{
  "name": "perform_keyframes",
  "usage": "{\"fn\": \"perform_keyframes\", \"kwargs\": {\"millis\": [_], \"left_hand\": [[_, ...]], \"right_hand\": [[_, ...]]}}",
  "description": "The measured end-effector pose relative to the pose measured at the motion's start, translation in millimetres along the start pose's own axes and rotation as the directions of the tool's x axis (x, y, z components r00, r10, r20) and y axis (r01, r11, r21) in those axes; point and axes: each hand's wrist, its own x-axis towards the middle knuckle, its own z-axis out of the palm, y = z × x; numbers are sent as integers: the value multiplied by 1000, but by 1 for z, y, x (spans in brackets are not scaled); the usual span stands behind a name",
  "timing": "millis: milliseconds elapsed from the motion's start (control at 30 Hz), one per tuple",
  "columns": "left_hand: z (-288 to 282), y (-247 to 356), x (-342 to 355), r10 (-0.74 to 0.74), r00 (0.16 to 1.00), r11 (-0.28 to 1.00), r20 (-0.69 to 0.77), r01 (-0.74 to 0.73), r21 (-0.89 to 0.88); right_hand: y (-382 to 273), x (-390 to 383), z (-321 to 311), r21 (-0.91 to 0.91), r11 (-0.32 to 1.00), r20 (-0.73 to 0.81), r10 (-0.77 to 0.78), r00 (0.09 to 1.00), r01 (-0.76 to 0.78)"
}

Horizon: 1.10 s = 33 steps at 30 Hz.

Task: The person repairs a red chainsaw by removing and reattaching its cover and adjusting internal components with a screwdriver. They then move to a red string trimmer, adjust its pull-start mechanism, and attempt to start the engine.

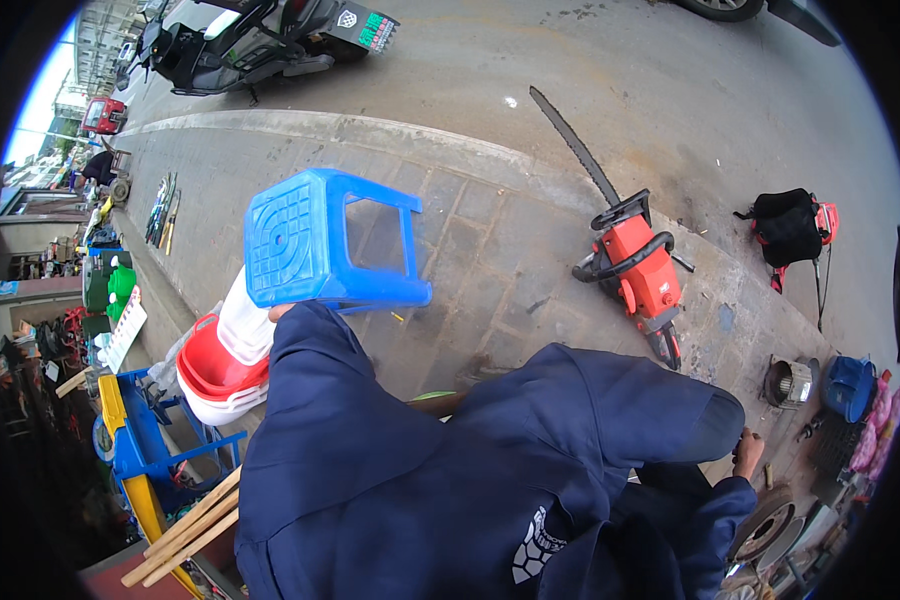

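A blue plastic stool (280, 238) is just beyond my left sleeve, its seat turned to the left of the picture and its legs to the right. A sliver of my left hand (281, 311) shows at the seat's lower edge, closed on it; the sleeve hides most of the fingers. Far to the right, beside my dark-blue knee (715, 425), my right hand (748, 454) has its fingers curled, and what they hold, if anything, is too small to make out. A red chainsaw (645, 262) lies on the paving, apart from both hands, its bar pointing up and left.
White and red plastic tubs (215, 370) stand left of my body, near wooden poles (185, 535) and a blue metal frame (155, 440). A scooter (260, 50) is on the road. To the right are a black-and-red machine (795, 228), a metal drum (790, 382) and a blue bag (850, 388).
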Motion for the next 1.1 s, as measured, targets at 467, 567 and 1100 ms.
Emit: {"fn": "perform_keyframes", "kwargs": {"millis": [467,567,1100], "left_hand": [[-79,-167,-106,88,946,619,-312,193,761],[-27,-212,-153,353,924,76,-144,125,989],[308,-469,-489,-906,189,124,378,-737,664]], "right_hand": [[-81,-36,-9,-28,954,-92,-301,949,300],[-112,-57,-17,51,924,-135,-369,920,378],[-77,-116,-55,108,968,-230,-196,953,225]]}}
